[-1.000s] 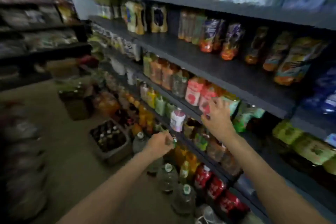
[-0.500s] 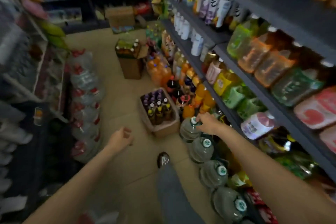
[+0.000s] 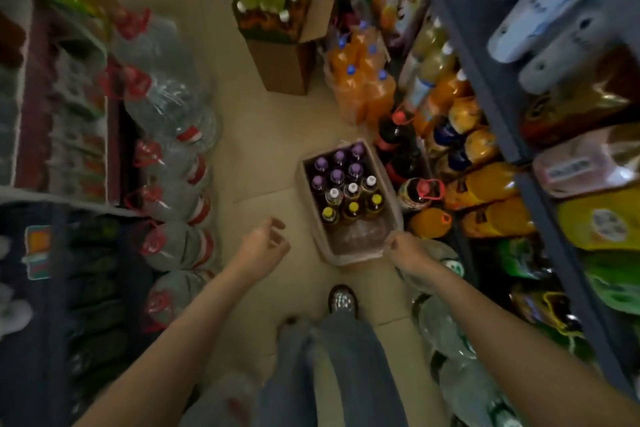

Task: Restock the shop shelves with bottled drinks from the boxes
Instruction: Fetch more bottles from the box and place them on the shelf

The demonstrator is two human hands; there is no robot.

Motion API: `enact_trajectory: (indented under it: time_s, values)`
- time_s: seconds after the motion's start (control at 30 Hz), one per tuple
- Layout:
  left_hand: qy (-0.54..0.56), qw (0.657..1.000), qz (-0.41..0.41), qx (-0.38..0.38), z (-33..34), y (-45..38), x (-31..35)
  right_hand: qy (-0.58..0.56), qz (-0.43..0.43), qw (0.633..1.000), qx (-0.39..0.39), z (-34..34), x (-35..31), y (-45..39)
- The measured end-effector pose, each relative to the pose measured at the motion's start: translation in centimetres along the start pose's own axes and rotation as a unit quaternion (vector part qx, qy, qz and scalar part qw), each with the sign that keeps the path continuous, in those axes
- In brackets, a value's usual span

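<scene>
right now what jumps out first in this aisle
An open cardboard box of purple-, white- and yellow-capped bottles sits on the floor mid-aisle, its near end empty. The left hand and right hand hover empty just before it. Clear water jugs with red handles line the left side.
</scene>
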State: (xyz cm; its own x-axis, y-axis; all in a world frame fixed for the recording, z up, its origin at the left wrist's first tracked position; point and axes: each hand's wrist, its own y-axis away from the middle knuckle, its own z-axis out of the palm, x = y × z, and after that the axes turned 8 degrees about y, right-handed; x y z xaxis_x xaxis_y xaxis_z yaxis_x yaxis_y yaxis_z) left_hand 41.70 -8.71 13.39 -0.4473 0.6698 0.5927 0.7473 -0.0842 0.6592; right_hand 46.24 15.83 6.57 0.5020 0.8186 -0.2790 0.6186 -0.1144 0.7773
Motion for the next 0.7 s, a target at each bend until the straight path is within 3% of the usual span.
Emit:
enact_trajectory:
  time_s: [0.33,0.5,0.7]
  values:
    - [0.014,0.999,-0.05,-0.005,8.6,-20.7,-10.3,0.048,0.013,0.999,-0.007,9.4,2.1,-22.3]
    - [-0.023,0.998,-0.043,-0.05,11.6,-25.0,-14.7,0.11,-0.064,0.99,0.068,12.4,3.1,-30.2]
    - [-0.096,0.993,-0.02,-0.072,12.4,-28.7,-17.1,0.25,-0.075,0.963,0.065,14.7,0.9,-36.6]
